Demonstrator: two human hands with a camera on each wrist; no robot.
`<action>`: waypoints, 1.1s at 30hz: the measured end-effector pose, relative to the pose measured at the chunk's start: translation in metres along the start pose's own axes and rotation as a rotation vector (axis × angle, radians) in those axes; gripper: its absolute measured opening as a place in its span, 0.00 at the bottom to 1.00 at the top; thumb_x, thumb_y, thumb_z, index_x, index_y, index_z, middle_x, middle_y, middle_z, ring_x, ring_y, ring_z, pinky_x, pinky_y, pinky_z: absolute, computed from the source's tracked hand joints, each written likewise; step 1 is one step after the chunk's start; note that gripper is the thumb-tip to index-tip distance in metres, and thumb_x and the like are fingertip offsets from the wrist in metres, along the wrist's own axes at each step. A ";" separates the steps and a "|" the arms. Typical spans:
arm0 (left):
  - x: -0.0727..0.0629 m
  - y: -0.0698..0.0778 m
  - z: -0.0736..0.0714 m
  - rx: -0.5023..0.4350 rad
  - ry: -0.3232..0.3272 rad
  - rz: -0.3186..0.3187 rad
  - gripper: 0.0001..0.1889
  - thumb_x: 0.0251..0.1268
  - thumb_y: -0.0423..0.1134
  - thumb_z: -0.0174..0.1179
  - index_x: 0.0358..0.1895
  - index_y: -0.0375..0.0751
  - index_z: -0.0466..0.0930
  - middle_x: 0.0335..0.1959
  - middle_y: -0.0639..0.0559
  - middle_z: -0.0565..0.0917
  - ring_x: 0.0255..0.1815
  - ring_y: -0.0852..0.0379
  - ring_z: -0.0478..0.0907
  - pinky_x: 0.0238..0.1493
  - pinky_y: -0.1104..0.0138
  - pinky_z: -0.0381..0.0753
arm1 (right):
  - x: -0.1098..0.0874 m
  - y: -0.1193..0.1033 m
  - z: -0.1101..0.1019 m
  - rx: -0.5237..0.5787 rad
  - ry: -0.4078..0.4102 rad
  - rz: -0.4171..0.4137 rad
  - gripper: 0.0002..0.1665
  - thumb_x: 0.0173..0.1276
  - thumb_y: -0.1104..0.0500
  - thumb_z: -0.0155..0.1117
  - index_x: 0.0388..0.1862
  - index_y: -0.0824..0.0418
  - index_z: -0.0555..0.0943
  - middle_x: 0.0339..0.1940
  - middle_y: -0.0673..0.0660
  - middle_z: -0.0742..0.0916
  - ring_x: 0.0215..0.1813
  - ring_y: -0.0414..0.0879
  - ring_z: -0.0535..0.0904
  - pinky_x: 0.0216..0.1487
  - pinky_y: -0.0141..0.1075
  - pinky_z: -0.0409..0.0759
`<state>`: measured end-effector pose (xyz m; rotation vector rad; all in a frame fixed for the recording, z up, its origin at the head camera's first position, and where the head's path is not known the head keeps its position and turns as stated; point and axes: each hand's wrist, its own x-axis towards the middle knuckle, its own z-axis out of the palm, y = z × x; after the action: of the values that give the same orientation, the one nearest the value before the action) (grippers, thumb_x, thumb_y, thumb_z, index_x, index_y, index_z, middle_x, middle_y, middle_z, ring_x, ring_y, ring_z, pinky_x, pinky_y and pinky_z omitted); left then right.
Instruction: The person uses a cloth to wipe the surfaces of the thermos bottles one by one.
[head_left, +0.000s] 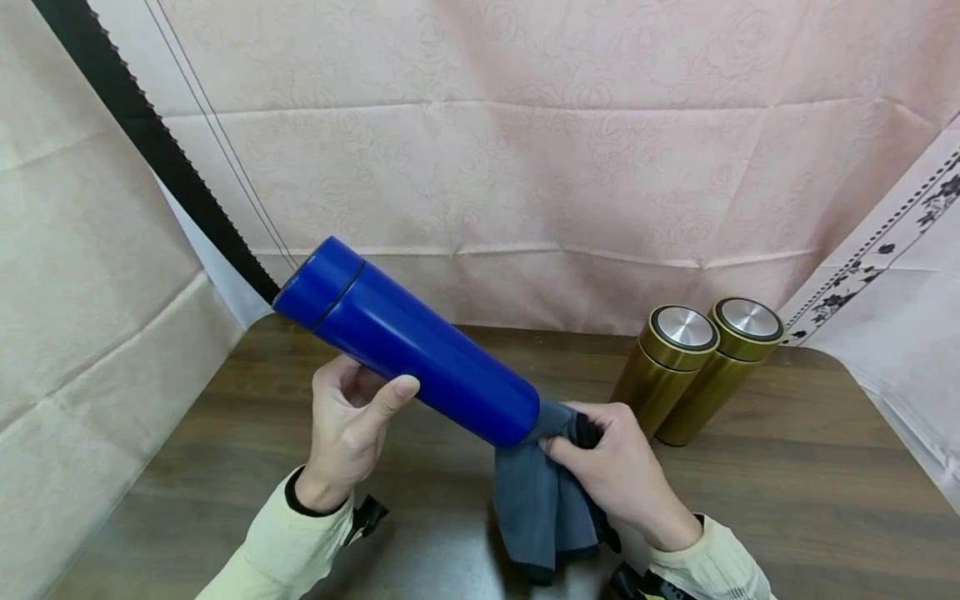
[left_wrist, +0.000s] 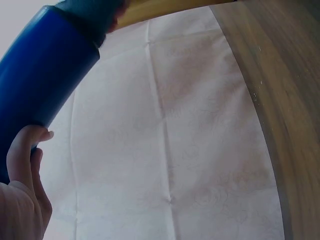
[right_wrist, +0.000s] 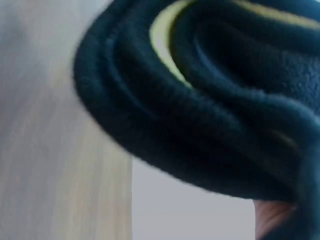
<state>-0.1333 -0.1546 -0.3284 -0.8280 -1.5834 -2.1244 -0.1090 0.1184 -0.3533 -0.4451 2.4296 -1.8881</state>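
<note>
A blue thermos bottle (head_left: 427,342) is held tilted above the wooden table, its capped end up to the left and its base down to the right. My left hand (head_left: 356,417) grips it from below, thumb along the near side; the left wrist view shows the curled fingers (left_wrist: 30,150) on the blue wall. At the base, my right hand (head_left: 622,458) pinches a dark grey cloth (head_left: 528,500) that touches the bottle's bottom edge and hangs down in folds. In the right wrist view the bunched cloth (right_wrist: 200,130) fills most of the picture and hides nearly all of that hand.
Two gold thermos bottles (head_left: 667,358) with silver-topped lids stand side by side on the wooden table (head_left: 435,517), just beyond my right hand. Pale patterned sheeting (head_left: 525,183) rises behind the table's far edge and along both sides.
</note>
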 end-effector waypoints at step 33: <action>0.003 0.000 0.000 -0.030 0.034 -0.014 0.10 0.66 0.25 0.64 0.48 0.36 0.82 0.36 0.54 0.87 0.33 0.62 0.86 0.34 0.70 0.87 | -0.004 -0.009 0.000 -0.069 -0.083 -0.041 0.18 0.63 0.69 0.67 0.45 0.49 0.89 0.32 0.49 0.90 0.32 0.40 0.84 0.35 0.34 0.86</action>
<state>-0.1352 -0.1543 -0.3265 -0.7887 -1.5480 -2.1658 -0.1035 0.1174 -0.3455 -0.5686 2.4569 -1.7668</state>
